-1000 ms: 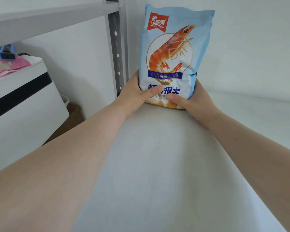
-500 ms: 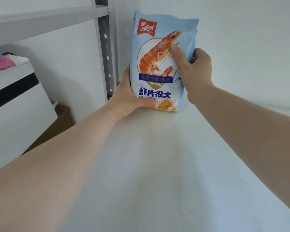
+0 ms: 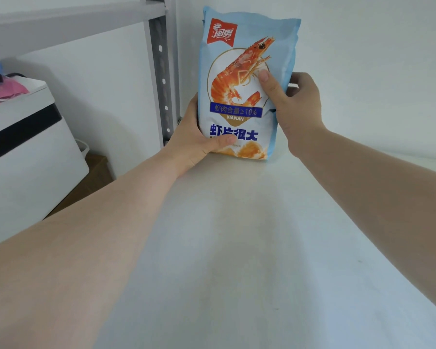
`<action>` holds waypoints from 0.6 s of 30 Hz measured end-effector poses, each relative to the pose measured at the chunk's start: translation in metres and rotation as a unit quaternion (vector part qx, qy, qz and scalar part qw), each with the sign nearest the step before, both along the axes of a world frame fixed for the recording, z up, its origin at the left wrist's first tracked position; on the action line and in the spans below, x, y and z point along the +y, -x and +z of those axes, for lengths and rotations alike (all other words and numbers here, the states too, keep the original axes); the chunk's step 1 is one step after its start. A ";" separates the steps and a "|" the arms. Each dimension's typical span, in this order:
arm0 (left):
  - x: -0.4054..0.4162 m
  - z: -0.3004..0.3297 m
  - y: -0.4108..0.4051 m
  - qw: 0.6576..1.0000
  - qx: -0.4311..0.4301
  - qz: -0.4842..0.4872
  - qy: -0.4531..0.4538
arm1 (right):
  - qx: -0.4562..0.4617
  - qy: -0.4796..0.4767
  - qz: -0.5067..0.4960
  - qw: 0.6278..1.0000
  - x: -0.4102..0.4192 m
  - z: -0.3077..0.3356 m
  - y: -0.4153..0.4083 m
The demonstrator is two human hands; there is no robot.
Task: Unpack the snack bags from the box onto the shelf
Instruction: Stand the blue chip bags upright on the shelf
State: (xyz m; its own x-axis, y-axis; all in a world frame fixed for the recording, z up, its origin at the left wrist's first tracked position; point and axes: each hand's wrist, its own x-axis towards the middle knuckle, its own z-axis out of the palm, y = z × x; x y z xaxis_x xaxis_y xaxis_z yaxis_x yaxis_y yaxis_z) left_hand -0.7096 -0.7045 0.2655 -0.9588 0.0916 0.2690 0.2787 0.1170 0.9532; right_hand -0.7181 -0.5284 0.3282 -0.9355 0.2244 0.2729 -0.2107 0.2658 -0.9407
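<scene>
Pale blue and glossy, the one plastic snack bag printed with an orange prawn (image 3: 239, 91) stands upright at the back left corner of the white shelf board (image 3: 237, 248), beside the grey perforated metal upright (image 3: 161, 79) and close to the white wall. Half a second ago the right hand (image 3: 295, 107) had just climbed from the bag's base to its right edge; now it sits there, thumb across the prawn picture and fingers curled behind, gripping the bag. The left hand (image 3: 194, 139) clasps the lower left corner, thumb over the front. The bag appears steadier and squarer to the front, so this placement seems nearly done, with only release remaining. Visible are one bag, two hands and one shelf board. The box is out of view, so remaining bags cannot be counted. A white cabinet (image 3: 23, 157) stands off to the left.
</scene>
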 end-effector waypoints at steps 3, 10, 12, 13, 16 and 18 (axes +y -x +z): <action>0.001 0.001 -0.001 1.000 -0.001 0.020 -0.001 | -0.005 0.016 0.008 1.000 0.002 -0.004 -0.006; -0.002 -0.004 -0.033 0.992 -0.038 0.108 0.044 | -0.056 0.001 -0.014 0.998 0.013 -0.030 -0.048; 0.000 -0.005 -0.051 0.986 -0.030 0.152 0.065 | -0.066 -0.018 -0.028 0.997 0.019 -0.043 -0.069; 0.002 -0.005 -0.063 0.981 -0.022 0.177 0.071 | -0.069 -0.032 -0.038 0.996 0.022 -0.048 -0.080; 0.009 -0.004 -0.105 0.971 0.004 0.222 0.091 | -0.079 -0.082 -0.059 0.992 0.029 -0.054 -0.117; 0.015 0.001 -0.138 0.971 0.021 0.201 0.126 | -0.076 -0.134 -0.056 0.986 0.032 -0.054 -0.144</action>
State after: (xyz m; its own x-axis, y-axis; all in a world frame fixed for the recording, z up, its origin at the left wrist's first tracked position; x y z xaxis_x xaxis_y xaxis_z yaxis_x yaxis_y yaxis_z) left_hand -0.5717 -0.6891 0.2662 -0.9195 -0.2197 0.3261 0.2001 0.4523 0.8691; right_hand -0.5741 -0.4968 0.2743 -0.9439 0.2672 0.1941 -0.0274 0.5224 -0.8523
